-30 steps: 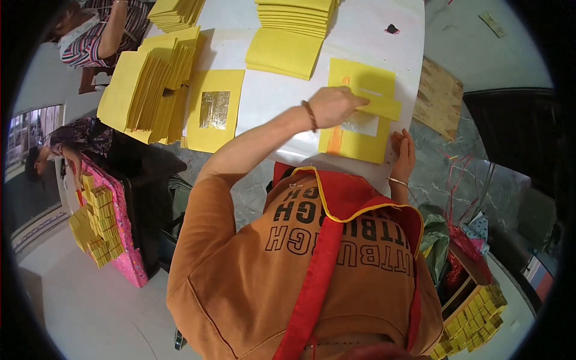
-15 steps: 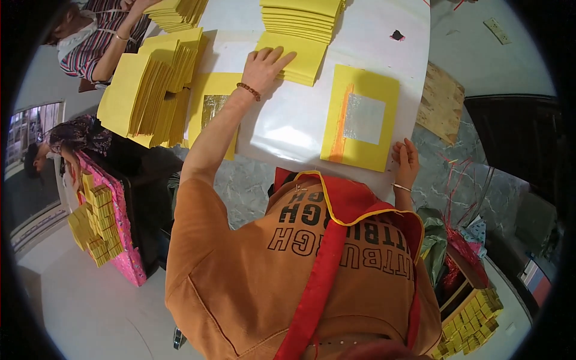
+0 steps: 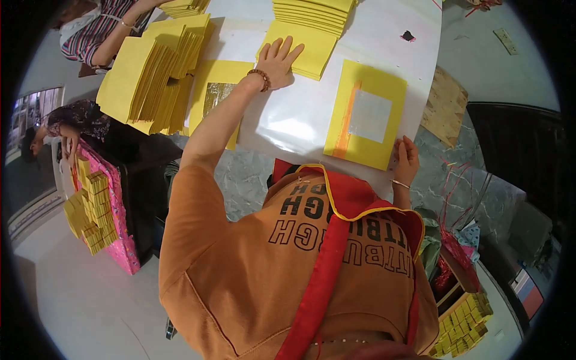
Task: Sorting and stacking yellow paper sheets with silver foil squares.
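Note:
My left hand (image 3: 278,65) lies with spread fingers on the near end of a fanned stack of flat yellow paper pieces (image 3: 315,51). At the table's right edge, my right hand (image 3: 407,155) rests with loosely stretched fingers and holds nothing I can see. Beside it lies a yellow sheet (image 3: 393,99) bearing an orange strip and a pale, shiny rectangle. A second yellow sheet (image 3: 225,70) with a silvery brown rectangle is partly covered by my left forearm.
Upright yellow bundles (image 3: 150,78) crowd the white table (image 3: 282,117) on the left, near a co-worker's arm (image 3: 111,45) in a striped sleeve. Another person sits by a pink-covered table (image 3: 123,240) holding yellow bundles. A box of yellow bundles (image 3: 465,324) stands low on the right.
My left hand has spread its fingers wider and shifted slightly right on the yellow stack. My right hand stays by the table edge. The whole view has shifted a little.

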`<act>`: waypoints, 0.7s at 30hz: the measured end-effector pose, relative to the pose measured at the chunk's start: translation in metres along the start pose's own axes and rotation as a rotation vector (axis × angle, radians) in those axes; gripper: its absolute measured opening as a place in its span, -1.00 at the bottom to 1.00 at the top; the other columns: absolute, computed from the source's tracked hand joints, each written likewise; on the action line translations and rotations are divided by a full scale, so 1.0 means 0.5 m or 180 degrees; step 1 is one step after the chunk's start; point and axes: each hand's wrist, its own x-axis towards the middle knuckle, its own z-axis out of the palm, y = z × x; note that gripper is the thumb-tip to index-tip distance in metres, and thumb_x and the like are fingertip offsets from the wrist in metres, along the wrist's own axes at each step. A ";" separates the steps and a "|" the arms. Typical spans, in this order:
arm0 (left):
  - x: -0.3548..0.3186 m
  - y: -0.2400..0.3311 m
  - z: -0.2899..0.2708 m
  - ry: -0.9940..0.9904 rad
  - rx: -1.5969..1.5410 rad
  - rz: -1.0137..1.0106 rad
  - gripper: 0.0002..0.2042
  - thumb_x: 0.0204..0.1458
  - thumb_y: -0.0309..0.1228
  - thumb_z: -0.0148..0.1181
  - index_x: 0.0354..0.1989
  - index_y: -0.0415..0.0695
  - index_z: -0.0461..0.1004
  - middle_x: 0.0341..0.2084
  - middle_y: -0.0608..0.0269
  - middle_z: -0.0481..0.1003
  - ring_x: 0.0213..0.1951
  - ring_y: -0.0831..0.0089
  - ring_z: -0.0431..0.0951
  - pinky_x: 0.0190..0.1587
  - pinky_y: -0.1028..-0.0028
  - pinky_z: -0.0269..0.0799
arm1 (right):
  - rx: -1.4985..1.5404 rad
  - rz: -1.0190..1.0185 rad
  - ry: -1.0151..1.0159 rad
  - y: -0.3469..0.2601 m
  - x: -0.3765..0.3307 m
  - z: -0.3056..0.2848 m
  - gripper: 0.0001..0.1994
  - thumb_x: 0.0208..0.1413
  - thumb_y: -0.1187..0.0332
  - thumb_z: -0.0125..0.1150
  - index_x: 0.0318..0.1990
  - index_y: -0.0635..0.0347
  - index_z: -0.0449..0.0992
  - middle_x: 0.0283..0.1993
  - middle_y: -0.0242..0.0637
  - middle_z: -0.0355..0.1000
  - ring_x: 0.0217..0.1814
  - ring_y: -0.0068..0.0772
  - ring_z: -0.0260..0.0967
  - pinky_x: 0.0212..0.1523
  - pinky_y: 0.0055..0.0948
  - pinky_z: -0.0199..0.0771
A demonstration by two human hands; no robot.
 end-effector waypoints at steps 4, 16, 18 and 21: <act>-0.003 0.002 -0.036 -0.0065 0.0030 0.0151 -0.36 -0.10 -0.23 -0.06 0.26 0.05 0.03 0.23 0.02 -0.01 0.21 0.10 0.04 0.18 0.11 -0.04 | -0.0229 -0.0028 -0.0076 -0.010 0.005 0.003 -0.74 0.16 0.40 0.03 -0.02 0.26 0.39 -0.16 -0.36 0.42 -0.20 -0.61 0.33 -0.27 -0.68 0.28; 0.002 0.027 -0.049 -0.0250 -0.0073 -0.0106 -0.31 -0.18 -0.08 0.00 0.21 0.00 0.08 0.19 -0.02 0.05 0.14 0.06 0.11 0.06 0.09 0.07 | -0.0281 -0.0047 -0.0146 -0.005 0.009 0.007 -0.73 0.14 0.40 0.06 -0.02 0.30 0.40 -0.14 -0.26 0.43 -0.13 -0.52 0.36 -0.08 -0.59 0.32; -0.002 0.027 -0.026 0.0019 -0.0137 -0.0217 -0.29 -0.19 -0.06 0.02 0.24 0.05 0.05 0.22 -0.03 0.00 0.19 0.05 0.05 0.12 0.09 -0.01 | -0.0290 -0.0081 -0.0180 -0.005 0.008 0.008 -0.73 0.14 0.40 0.05 -0.02 0.30 0.40 -0.13 -0.26 0.43 -0.13 -0.52 0.36 -0.09 -0.59 0.32; -0.009 0.027 -0.003 0.0177 -0.0575 -0.0292 -0.26 -0.21 -0.05 0.05 0.25 0.11 0.03 0.24 -0.02 -0.03 0.23 0.03 -0.03 0.18 0.07 -0.12 | -0.0306 -0.0174 -0.0259 -0.003 0.008 0.003 -0.73 0.14 0.40 0.05 -0.02 0.30 0.40 -0.12 -0.27 0.43 -0.13 -0.53 0.35 -0.10 -0.59 0.32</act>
